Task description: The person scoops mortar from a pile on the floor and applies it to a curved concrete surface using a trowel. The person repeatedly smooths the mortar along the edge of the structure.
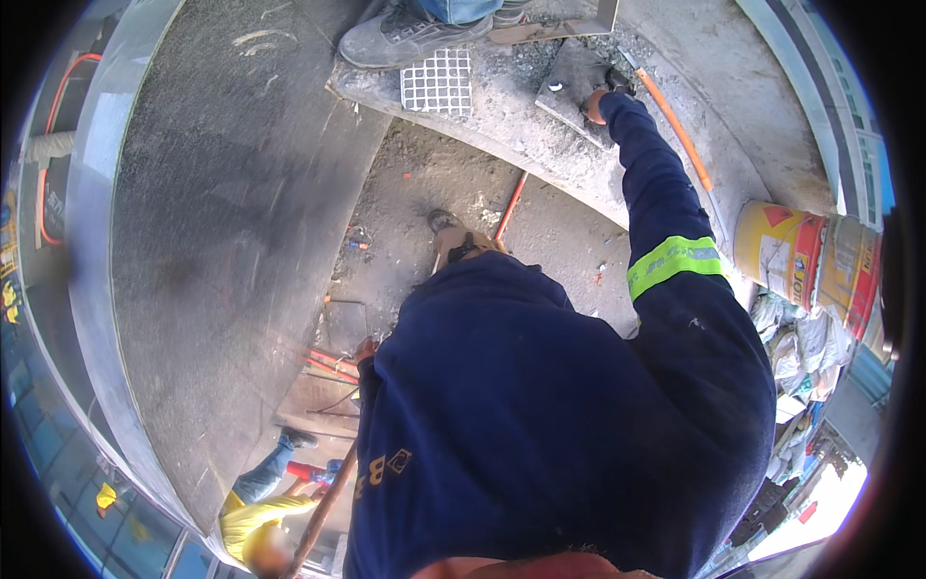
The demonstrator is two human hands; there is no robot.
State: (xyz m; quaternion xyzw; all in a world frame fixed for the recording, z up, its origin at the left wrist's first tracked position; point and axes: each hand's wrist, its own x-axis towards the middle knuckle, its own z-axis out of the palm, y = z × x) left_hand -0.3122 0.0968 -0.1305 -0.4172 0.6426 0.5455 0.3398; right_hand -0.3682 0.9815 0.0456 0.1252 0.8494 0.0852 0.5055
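Note:
My right hand (600,95), in a dark glove, reaches up to a concrete ledge (540,145) and grips the edge of a flat dark grey plate (569,77) lying on it. My right sleeve is dark blue with a yellow-green reflective band. Only a sliver of my left hand (365,349) shows at the edge of my body, close to red pipes (328,363); its fingers are hidden. A long wooden handle (323,511) runs down below it. My boot (453,236) stands on the rough ground.
Another person's grey shoe (415,39) stands on the ledge beside a white grid tile (436,82). An orange rod (680,130) lies along the ledge. Yellow and red buckets (805,256) and sacks sit at right. A person in yellow (253,521) works below. A curved grey wall (212,241) rises at left.

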